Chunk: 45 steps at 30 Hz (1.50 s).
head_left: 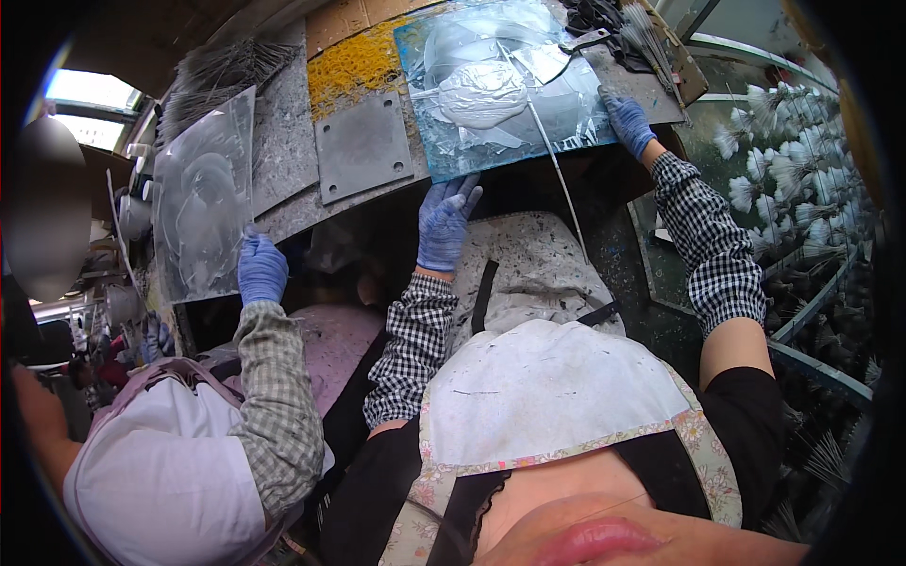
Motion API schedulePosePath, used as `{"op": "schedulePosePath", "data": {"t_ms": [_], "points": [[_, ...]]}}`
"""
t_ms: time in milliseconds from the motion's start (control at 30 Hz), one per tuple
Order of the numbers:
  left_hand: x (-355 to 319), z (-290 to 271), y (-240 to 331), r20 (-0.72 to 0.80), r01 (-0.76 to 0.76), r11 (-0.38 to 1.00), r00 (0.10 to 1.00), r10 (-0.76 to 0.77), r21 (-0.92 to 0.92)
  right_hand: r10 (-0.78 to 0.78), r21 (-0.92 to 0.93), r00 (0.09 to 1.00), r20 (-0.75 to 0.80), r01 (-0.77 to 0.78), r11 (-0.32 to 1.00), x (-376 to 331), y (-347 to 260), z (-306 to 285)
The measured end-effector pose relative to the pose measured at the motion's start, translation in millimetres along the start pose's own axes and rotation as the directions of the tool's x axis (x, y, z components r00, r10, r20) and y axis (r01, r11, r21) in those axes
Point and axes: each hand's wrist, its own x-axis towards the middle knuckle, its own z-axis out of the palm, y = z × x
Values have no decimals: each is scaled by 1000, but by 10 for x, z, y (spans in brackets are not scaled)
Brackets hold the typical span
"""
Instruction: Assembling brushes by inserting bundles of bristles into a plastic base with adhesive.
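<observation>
- Blue gloves cover both of the person's hands, and black-and-white checked sleeves cover the forearms, seen from the head camera.
- The glass sheet (505, 90), a clear pane smeared with whitish paste, lies flat on the grey workbench (283, 151).
- The left hand (445, 222) sits at the near edge of the glass sheet, fingers spread and open, fingertips touching or just under that edge; it grips nothing that shows.
- The right hand (628, 123) rests at the right edge of the glass sheet, fingers curled down onto the pane's rim; whether it pinches the edge cannot be told.
- A thin rod (552, 156) slants across the glass sheet and runs past its near edge toward the lap.
- A square grey metal plate (363, 146) lies just left of the glass sheet, with a patch of yellow strands (354, 61) behind it.
- Further left of the glass sheet, a co-worker's gloved hand (261, 269) holds the lower corner of a second clear sheet (203, 193).
- Right of the glass sheet stand rows of white feathery tufts (783, 160) on racks.
- A paint-spattered apron (543, 259) covers the lap, below the glass sheet.
</observation>
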Motion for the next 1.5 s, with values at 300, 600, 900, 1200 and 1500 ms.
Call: {"op": "schedulePosePath", "data": {"t_ms": [300, 600, 900, 1200, 1500], "points": [[115, -153, 68, -151, 181, 969, 976, -156, 168, -89, -160, 955, 285, 139, 977, 215, 102, -177], [217, -292, -59, -288, 212, 967, 926, -244, -139, 314, -165, 949, 8, -308, 937, -235, -481, -694], [91, -336, -27, -238, 268, 947, 922, -306, -178, 568, 772, 820, -75, -313, 553, -1709, -1092, -435], [-758, -571, 320, -280, -58, 884, 937, 209, 464, 289, 76, 761, 581, -404, 912, -4365, 182, 2150], [846, -1138, 1348, 574, -469, -406, 796, 189, 784, 651, 110, 128, 748, -992, 68, -4245, -1010, 2057]]}}
